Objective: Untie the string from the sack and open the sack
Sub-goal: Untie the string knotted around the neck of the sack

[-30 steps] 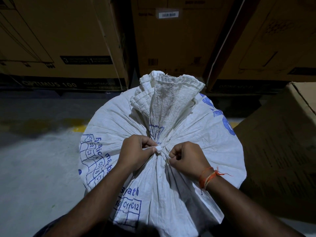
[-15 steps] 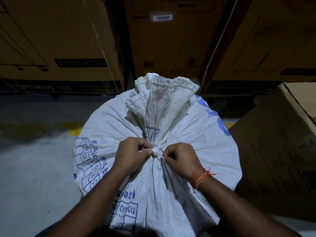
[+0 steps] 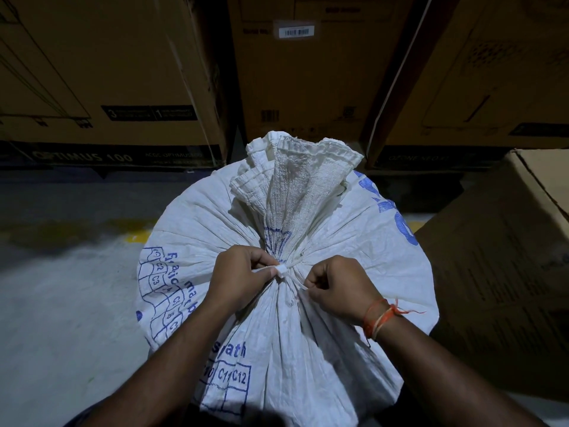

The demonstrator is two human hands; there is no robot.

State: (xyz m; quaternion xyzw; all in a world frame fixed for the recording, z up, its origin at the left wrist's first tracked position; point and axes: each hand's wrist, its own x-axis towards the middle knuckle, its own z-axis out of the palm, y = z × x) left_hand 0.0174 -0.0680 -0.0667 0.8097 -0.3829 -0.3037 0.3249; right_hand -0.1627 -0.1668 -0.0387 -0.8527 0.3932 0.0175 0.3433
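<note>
Head view: left hand point(image 3: 243, 272) and right hand point(image 3: 337, 286) pinch string point(image 3: 281, 270) tails beside the knot cinching the soft, heavy-looking sack point(image 3: 354, 334).

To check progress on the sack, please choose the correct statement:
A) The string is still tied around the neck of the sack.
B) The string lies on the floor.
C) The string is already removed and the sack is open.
A: the white string still cinches the gathered neck of the sack, with the left hand and right hand pinching its ends beside the knot.
</note>
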